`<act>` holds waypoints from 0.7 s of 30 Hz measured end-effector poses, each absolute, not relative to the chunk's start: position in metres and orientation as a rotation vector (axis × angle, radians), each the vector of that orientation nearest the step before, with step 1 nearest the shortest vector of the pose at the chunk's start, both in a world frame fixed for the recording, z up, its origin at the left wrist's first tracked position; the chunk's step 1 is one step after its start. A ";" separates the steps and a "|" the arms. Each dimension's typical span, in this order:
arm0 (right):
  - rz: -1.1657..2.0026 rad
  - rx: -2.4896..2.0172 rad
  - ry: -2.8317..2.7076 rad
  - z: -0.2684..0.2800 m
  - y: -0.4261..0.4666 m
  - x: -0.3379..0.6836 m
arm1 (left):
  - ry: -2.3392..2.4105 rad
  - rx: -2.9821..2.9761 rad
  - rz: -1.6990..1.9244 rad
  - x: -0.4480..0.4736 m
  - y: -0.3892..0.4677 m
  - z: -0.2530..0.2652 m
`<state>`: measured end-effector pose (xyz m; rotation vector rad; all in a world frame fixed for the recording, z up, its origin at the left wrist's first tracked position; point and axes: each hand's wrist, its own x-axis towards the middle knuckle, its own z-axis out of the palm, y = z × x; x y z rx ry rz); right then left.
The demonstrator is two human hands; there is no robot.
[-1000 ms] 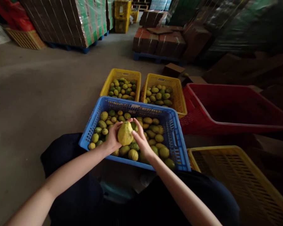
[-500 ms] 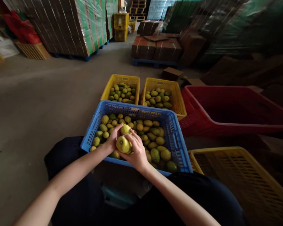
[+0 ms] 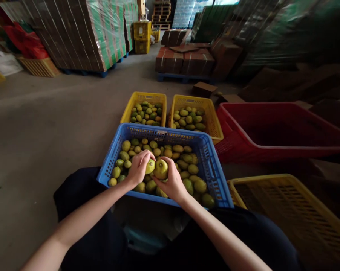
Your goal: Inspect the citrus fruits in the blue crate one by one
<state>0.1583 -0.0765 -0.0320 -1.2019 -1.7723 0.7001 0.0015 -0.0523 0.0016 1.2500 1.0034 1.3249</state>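
Over the blue crate (image 3: 109, 160) in front of me, my left hand (image 3: 138, 169) is closed around a yellow-green lemon (image 3: 150, 166). Beside it, my right hand (image 3: 172, 182) grips a second, larger-looking lemon (image 3: 161, 169), stem end facing me. The two fruits are side by side, nearly touching. Loose lemons (image 3: 199, 185), yellow to green, lie in the crate below and around both hands. Part of the fruit in the left hand is hidden behind the fingers.
Two yellow crates (image 3: 129, 103) of lemons stand beyond the blue one. A large red bin (image 3: 240, 141) is at the right, with a yellow crate (image 3: 288, 180) nearer me. Cardboard stacks (image 3: 184, 62) on a blue pallet and wrapped pallet loads (image 3: 110, 34) stand farther back.
My hands have drawn slightly apart. The lemons, earlier one in front of the other, are now side by side, one in each hand. The view has tilted slightly.
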 end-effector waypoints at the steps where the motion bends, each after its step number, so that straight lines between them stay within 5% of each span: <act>1: 0.688 -1.198 -1.787 -0.033 -0.077 0.158 | 1.005 1.276 1.309 0.002 -0.053 0.001; 12: 0.719 -1.185 -1.746 -0.022 -0.075 0.161 | 1.157 1.426 1.179 0.002 -0.053 0.000; 21: 2.098 -1.386 -0.374 -0.006 -0.054 0.165 | 1.181 0.112 0.680 0.006 -0.034 0.003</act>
